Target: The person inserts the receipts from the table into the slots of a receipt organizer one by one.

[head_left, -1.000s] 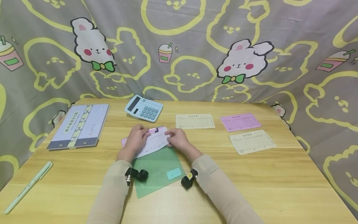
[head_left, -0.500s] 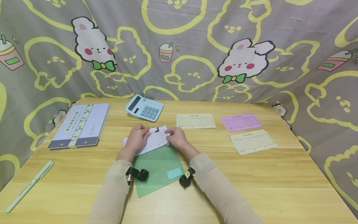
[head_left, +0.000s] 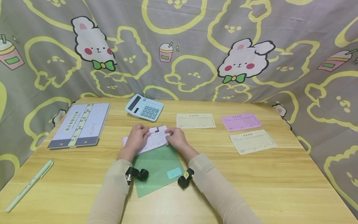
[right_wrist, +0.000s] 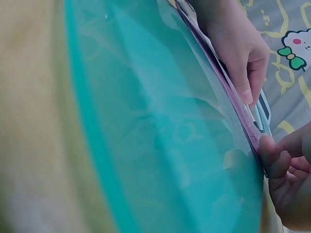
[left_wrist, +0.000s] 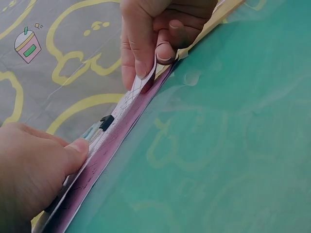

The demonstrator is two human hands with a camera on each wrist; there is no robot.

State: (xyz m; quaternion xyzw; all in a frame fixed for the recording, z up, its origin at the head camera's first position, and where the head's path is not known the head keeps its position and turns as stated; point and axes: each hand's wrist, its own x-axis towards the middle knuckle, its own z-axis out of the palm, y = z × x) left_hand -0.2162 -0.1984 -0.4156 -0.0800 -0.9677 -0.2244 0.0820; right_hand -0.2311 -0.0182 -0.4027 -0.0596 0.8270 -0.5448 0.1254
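A green translucent clip folder [head_left: 156, 169] with a light-blue label lies on the table, its clip [head_left: 153, 130] at the far end. White printed forms [head_left: 155, 141] lie over a pink sheet [left_wrist: 97, 167] at that end. My left hand [head_left: 137, 138] grips the left end of the clip, thumb on the near side. At the forms' right edge, my right hand [head_left: 177, 138] pinches the white paper between thumb and fingers. The left wrist view shows that paper corner bent up by the right hand [left_wrist: 163, 41]. Both hands flank the clip in the right wrist view.
A blue calculator [head_left: 144, 108] stands behind the hands. Two cream slips, one [head_left: 195, 121] nearer and one [head_left: 253, 142] farther right, lie by a pink slip [head_left: 241, 122]. At left are a bound ledger [head_left: 79, 124] and a pale green pen [head_left: 29, 186]. A patterned curtain [head_left: 193, 74] backs the table.
The white forms have settled flatter and straighter over the pink sheet. My right wrist has shifted slightly left; the left hand keeps its place at the clip.
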